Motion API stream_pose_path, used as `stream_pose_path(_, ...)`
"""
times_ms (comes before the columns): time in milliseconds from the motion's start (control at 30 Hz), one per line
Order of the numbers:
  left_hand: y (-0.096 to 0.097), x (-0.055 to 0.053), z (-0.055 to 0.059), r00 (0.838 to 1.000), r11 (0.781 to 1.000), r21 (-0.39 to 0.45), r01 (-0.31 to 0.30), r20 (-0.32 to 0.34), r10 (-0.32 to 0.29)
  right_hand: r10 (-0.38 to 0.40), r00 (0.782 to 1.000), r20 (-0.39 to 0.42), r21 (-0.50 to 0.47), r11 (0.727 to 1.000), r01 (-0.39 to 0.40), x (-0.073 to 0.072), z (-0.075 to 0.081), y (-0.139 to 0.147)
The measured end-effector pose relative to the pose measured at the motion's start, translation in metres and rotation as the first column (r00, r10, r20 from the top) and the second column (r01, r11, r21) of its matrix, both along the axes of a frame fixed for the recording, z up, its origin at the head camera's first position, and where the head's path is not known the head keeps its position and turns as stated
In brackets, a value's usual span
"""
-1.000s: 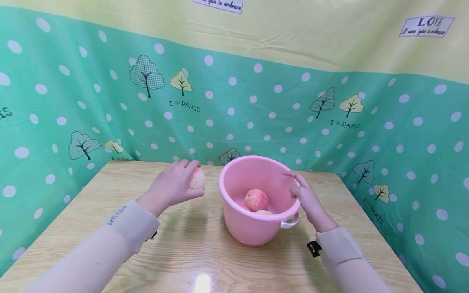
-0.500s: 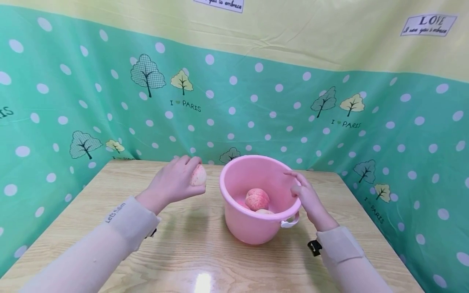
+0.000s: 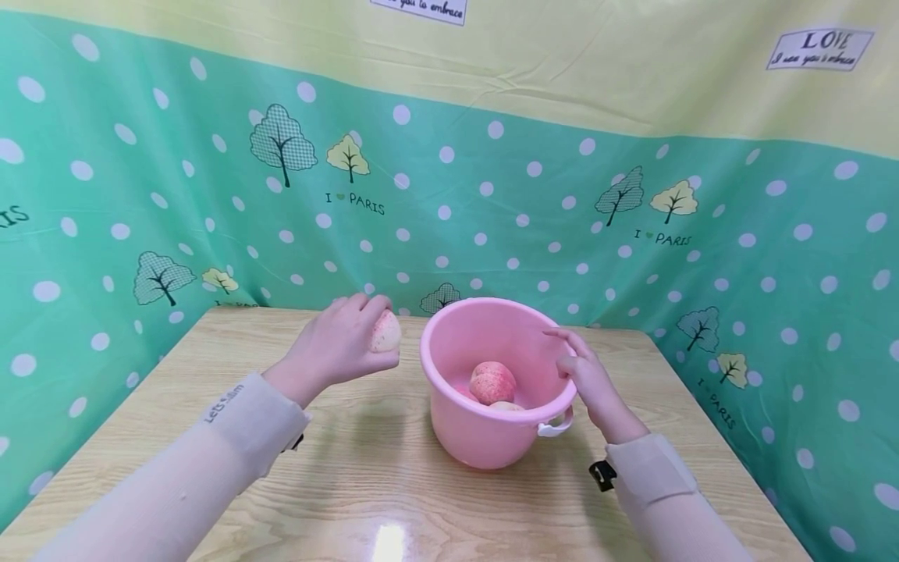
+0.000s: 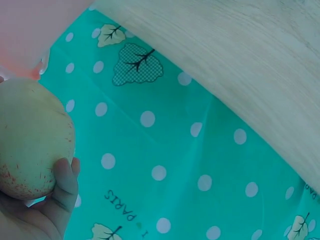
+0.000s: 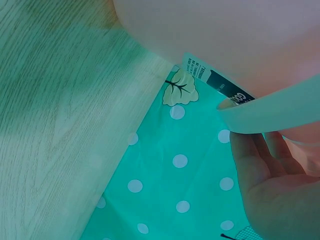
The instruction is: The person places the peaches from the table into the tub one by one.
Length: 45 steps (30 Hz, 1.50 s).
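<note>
My left hand [image 3: 337, 341] holds a peach [image 3: 386, 333], pale with red speckles, above the table just left of a pink bucket [image 3: 481, 441]. In the left wrist view the fingers curl round that peach [image 4: 35, 135]. Tilted toward me, the bucket holds a redder peach [image 3: 492, 382] and a pale round one [image 3: 506, 406], mostly hidden by the front rim. My right hand [image 3: 597, 386] grips the bucket's right rim, some fingers inside it. The right wrist view shows this hand [image 5: 280, 190] at the rim from outside.
A wood-grain table [image 3: 337, 484] carries the bucket. Behind it and along both sides hangs a green dotted cloth [image 3: 485, 211] with tree prints. A white handle end [image 3: 556, 428] juts from the bucket's right side, and a printed label [image 5: 215, 80] sits on its outer wall.
My left hand has shifted slightly up and to the right with the peach, closer to the bucket. The right hand and the bucket have stayed in place.
</note>
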<state>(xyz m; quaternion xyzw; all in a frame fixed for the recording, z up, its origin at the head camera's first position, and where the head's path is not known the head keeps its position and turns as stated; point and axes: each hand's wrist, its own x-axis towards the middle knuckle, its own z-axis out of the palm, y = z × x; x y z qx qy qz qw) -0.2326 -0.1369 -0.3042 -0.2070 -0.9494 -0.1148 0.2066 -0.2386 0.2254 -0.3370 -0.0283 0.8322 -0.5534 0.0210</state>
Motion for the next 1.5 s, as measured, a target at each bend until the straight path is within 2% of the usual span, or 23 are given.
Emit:
stream_pose_path(767, 0.007, 0.002, 0.012, 0.997, 0.999, -0.014, 0.042, -0.064, -0.043, -0.007, 1.000, -0.002, -0.005, 1.000, 0.007, 0.001, 0.000, 0.000)
stream_pose_path(1500, 0.025, 0.002, 0.025, 0.998, 0.998, -0.028, 0.055, -0.026, -0.056, -0.010, 1.000, 0.005, -0.008, 1.000, 0.010, 0.000, 0.000, 0.000)
